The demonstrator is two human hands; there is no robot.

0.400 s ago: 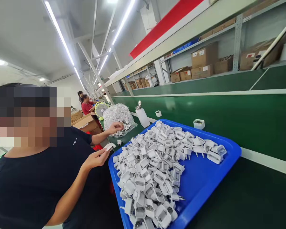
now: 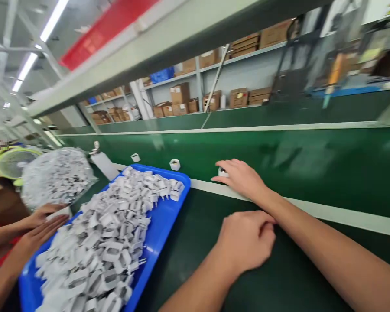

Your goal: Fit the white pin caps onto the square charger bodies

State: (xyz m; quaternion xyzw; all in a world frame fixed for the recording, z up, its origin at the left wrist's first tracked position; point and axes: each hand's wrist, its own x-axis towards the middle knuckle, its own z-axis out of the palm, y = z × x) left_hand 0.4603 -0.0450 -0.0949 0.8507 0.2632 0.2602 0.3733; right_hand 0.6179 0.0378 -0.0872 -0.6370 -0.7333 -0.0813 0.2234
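My right hand [image 2: 242, 180] reaches over the edge of the green belt, its thumb and fingers on either side of a small white plug-charger housing [image 2: 223, 172]. The hand covers part of that housing. Below and nearer to me, my left hand [image 2: 247, 238] is curled closed above the dark green worktop, close to my right wrist. The inside of its fingers is hidden, so I cannot make out whether it holds anything. Two similar white housings, one with an open top [image 2: 174, 164] and a farther one [image 2: 135, 157], stand on the belt to the left.
A blue tray [image 2: 162, 242] heaped with white plug housings [image 2: 113, 216] lies to the left. Beyond it are a clear bag of small parts [image 2: 56, 173], a white pump bottle [image 2: 104, 164] and a green fan [image 2: 16, 162]. A co-worker's hands [image 2: 40, 229] hold a white piece beside the tray.
The view has swung right, so the tray and bag now sit farther left. Both my hands have come into view. The co-worker's hands have come together at the white piece.
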